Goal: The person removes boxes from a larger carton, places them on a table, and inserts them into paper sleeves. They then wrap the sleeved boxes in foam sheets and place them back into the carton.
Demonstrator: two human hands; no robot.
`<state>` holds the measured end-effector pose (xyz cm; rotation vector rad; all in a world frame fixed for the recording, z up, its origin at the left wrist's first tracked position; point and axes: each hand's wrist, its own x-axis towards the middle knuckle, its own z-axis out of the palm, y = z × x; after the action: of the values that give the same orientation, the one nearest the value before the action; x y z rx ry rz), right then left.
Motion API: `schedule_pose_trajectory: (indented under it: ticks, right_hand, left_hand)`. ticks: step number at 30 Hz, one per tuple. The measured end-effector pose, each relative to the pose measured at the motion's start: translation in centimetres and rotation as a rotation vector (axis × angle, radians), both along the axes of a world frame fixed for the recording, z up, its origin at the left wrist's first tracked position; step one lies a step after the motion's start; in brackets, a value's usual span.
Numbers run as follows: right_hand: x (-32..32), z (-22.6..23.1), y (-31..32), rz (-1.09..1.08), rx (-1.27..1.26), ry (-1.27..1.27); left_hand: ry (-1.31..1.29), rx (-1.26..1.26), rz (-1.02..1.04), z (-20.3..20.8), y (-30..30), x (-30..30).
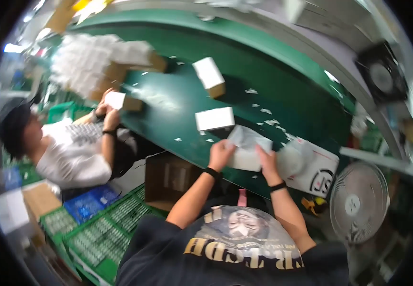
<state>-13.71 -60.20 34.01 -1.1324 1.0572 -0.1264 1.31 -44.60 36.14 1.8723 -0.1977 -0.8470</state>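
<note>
Over the near edge of the green table (163,119), both my hands hold a white box (245,160). A pale, crumpled sheet or bag (250,137) lies along its upper side; its exact kind is blurred. My left hand (221,155) grips the left end and my right hand (267,164) grips the right end, fingers closed at the sides. Just beyond my left hand lies another white box (214,118). Farther back is a white box with a brown end (209,76). Beside my right hand sits a translucent plastic bundle (295,157).
At left, a co-worker (73,148) handles a small white box (115,100) near a large stack of white boxes (82,62). White scraps (275,125) dot the table. A fan (359,202) stands right, by a yellow tape dispenser (314,206). A cardboard box (168,181) and green crates (104,243) are lower left.
</note>
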Motion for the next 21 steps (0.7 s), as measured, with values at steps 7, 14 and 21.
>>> schedule_pose_trajectory:
  ticks: [7,14,21]
  right_hand:
    - [3.2,0.0,-1.0,-0.11,0.011,-0.111]
    - [1.9,-0.3,-2.4,-0.044,0.035,-0.095]
    - [-0.8,-0.9,-4.5,0.126,-0.589,0.207]
  left_hand:
    - [-0.105,0.232,0.09,-3.6,0.0,1.0]
    - [-0.862,-0.145,-0.541,7.9,-1.1,-0.3]
    - [-0.384,-0.261,-0.876,1.7,-3.2,1.1]
